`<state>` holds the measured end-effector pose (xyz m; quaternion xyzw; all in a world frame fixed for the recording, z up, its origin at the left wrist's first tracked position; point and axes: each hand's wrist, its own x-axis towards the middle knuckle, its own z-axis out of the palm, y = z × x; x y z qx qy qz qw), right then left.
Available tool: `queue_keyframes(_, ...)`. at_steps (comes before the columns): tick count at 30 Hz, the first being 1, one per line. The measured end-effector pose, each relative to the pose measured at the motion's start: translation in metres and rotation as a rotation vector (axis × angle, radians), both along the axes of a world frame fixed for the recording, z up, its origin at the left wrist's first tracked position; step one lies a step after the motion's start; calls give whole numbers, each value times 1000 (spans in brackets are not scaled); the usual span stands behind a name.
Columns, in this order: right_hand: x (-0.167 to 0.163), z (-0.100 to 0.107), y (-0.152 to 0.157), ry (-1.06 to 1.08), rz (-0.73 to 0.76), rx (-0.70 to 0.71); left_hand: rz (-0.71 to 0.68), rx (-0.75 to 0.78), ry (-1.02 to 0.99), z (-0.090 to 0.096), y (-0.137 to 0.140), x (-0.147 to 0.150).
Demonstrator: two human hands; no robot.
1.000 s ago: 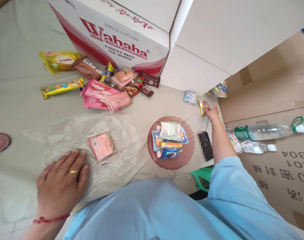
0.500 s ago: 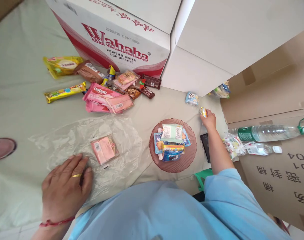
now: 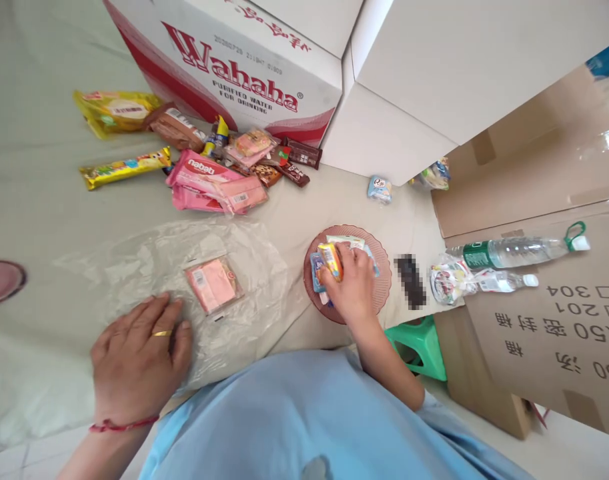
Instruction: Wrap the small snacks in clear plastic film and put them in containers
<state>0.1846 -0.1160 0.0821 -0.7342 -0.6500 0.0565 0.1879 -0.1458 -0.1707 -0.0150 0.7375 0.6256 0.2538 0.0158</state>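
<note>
Over the pink glass plate, my right hand is closed on a small yellow snack packet. Beneath it several snack packets lie heaped on the plate, among them a blue packet and a pale green packet; my hand hides part of the heap. My left hand lies flat, palm down, on the edge of a clear plastic bag. A pink wrapped snack rests on that bag, just beyond my left fingertips and apart from them.
A Wahaha carton backs a pile of snacks, including pink nabati packets and a yellow bar. A small blue packet lies near white boxes. Bottles lie at right; a green stool stands below.
My right hand has moved left from the table's right side to above the plate, carrying the yellow packet. My left hand stays flat on the bag. The camera view has shifted slightly.
</note>
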Motion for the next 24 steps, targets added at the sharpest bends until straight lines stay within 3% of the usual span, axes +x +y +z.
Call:
queue_keyframes(4,-9,-13,4,-80,79,-98,-7,4,-4,1,-2,0)
queue_keyframes(7,10,4,-2,-27,142,-132,-14,11,-11,2,-3,0)
queue_keyframes(9,28,22,-4,-5,126,-94,-21,20,-17,3,-2,-1)
queue_keyframes(11,40,35,-1,-31,104,-142,-22,32,-18,2,-2,-1)
queue_keyframes(14,41,38,3,-96,102,-327,-33,35,-13,1,-1,-2)
queue_keyframes(17,28,31,5,-93,76,-366,-52,42,-19,-1,-1,-3)
queue_keyframes(21,43,33,11,123,141,-355,-48,29,-45,-3,-3,-5)
queue_keyframes(24,101,39,35,455,-9,-191,-46,2,-64,-6,-6,-8)
